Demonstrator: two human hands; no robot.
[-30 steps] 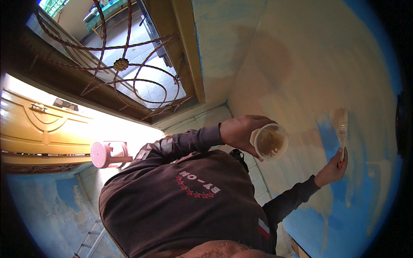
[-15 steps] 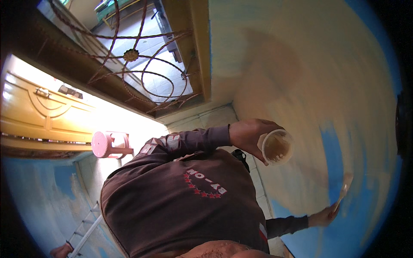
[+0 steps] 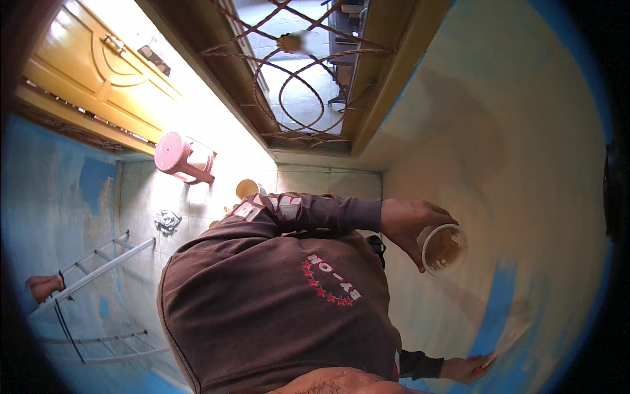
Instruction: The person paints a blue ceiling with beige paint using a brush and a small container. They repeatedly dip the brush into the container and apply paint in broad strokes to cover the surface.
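Observation:
My left hand, at the end of a dark printed sleeve crossing my front, grips a translucent plastic cup with pale beige paint inside. Lower at the right, my right hand is closed on the handle of a paintbrush, its pale bristle end at the wall. That wall is streaky beige over bright blue, with a tall blue strip showing beside the brush. Whether the bristles touch the surface is too faint to tell.
A grilled opening is above, a yellow wooden door upper left. On the tiled floor are a pink stool, a pale bucket and a crumpled cloth. An aluminium ladder stands left, with a brown object on it.
My right hand and brush have moved down along the wall. The view has turned, showing more ladder and floor; my left hand with the cup appears lower and further right.

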